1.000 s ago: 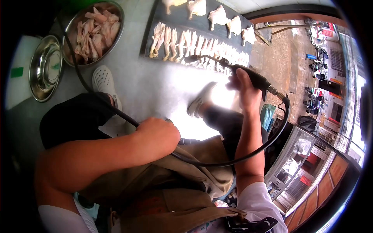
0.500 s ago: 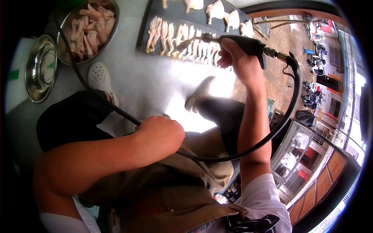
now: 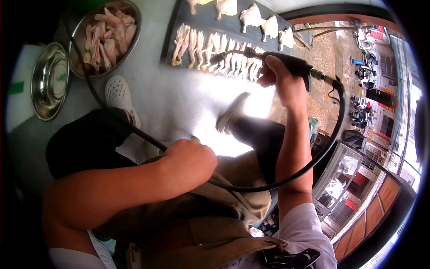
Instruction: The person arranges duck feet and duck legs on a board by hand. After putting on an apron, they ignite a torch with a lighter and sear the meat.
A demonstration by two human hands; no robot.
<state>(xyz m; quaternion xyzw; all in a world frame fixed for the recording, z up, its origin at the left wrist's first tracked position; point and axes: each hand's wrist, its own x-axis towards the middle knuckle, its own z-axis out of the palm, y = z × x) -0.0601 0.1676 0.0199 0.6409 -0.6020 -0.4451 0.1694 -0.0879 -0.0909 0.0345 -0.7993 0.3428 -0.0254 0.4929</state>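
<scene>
My right hand (image 3: 286,80) is closed around the black handle of a torch (image 3: 291,64), whose bent metal nozzle points left over a row of pale poultry pieces (image 3: 230,54). These lie side by side on a dark tray (image 3: 179,15), with larger leg pieces (image 3: 251,18) along its far part. From the torch's rear end a black hose (image 3: 331,139) loops down and passes under my left hand (image 3: 192,161). That hand is a fist above my lap, and its fingers are turned away, so what it grips, if anything, is hidden.
At the upper left, a metal bowl (image 3: 138,33) holds raw poultry pieces. Beside it is an oval metal dish (image 3: 38,85). My shoes (image 3: 118,93) rest on the pale floor (image 3: 174,96). Parked scooters (image 3: 365,74) and a glass-fronted cabinet (image 3: 338,177) stand at the right.
The torch nozzle has shifted slightly down and right relative to the tray, and its bent neck now shows more. The whole view has moved a little. Both hands keep their closed shape.
</scene>
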